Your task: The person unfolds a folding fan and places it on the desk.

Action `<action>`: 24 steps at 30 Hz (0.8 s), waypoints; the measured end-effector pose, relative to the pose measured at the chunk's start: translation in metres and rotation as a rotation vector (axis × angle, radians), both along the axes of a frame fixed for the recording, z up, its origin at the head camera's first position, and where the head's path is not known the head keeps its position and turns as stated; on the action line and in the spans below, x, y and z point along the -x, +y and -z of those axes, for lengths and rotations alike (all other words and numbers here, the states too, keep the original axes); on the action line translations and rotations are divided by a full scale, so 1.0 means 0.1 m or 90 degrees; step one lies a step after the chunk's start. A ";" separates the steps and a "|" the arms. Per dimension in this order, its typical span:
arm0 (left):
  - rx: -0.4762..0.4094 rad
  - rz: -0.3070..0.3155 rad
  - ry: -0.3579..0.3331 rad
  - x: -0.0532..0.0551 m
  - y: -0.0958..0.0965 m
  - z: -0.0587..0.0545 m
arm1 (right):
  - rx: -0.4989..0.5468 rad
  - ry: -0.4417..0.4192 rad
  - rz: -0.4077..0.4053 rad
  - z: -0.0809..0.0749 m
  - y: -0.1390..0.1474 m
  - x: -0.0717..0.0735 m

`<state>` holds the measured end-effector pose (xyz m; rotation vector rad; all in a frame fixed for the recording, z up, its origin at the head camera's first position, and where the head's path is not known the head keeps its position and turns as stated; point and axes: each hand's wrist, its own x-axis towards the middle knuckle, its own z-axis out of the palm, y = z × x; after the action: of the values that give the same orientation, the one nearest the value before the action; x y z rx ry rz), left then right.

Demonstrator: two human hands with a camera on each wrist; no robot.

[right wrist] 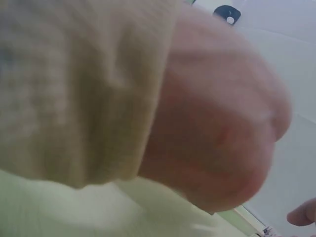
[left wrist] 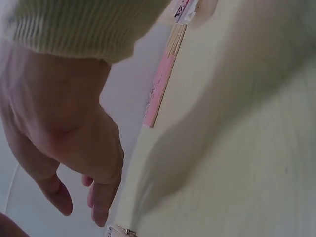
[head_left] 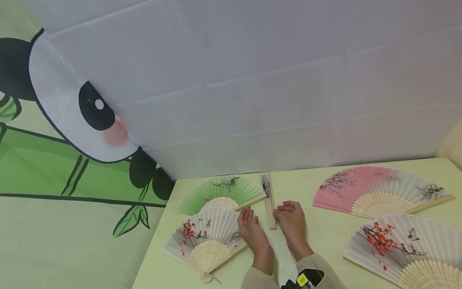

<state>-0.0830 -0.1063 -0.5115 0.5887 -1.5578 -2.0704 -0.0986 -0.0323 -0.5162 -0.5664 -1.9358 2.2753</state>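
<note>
A folded hand fan (head_left: 268,201) with a dark pattern lies on the pale table, between my two hands. My left hand (head_left: 254,233) is left of it, fingers loosely bent and holding nothing, near the right edge of an open white fan (head_left: 207,241) with red blossoms. In the left wrist view the left hand (left wrist: 69,128) hangs above the tabletop with fingers apart. My right hand (head_left: 291,224) is just right of the folded fan, fingers loosely bent, fingertips close to its edge; contact is unclear. The right wrist view shows the back of the right hand (right wrist: 222,113), blurred, fingers hidden.
An open green fan (head_left: 225,192) lies behind the white one. On the right lie an open pink-and-white fan (head_left: 375,188) and another white fan (head_left: 408,245) with red blossoms. A white wall covering (head_left: 252,92) with a panda print stands behind the table (head_left: 310,261).
</note>
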 end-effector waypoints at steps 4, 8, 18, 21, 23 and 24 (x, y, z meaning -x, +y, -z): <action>-0.007 0.024 -0.010 0.03 0.07 -0.05 | -0.068 0.027 -0.003 0.03 -0.01 0.08; -0.015 0.057 -0.017 0.06 0.11 -0.08 | -0.159 0.041 -0.048 0.09 -0.01 0.19; -0.030 0.175 -0.115 0.08 0.11 -0.07 | -0.421 0.101 -0.170 0.16 -0.02 0.35; -0.018 0.175 -0.115 0.07 0.10 -0.09 | -0.483 0.127 -0.174 0.15 -0.04 0.34; -0.013 0.179 -0.114 0.07 0.09 -0.10 | -0.515 0.135 -0.175 0.13 -0.04 0.32; -0.017 0.185 -0.110 0.07 0.09 -0.10 | -0.521 0.136 -0.176 0.12 -0.03 0.32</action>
<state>-0.0902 -0.0977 -0.5011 0.5938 -1.8085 -2.3069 -0.1303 -0.0351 -0.5281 0.0432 -2.6522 1.3382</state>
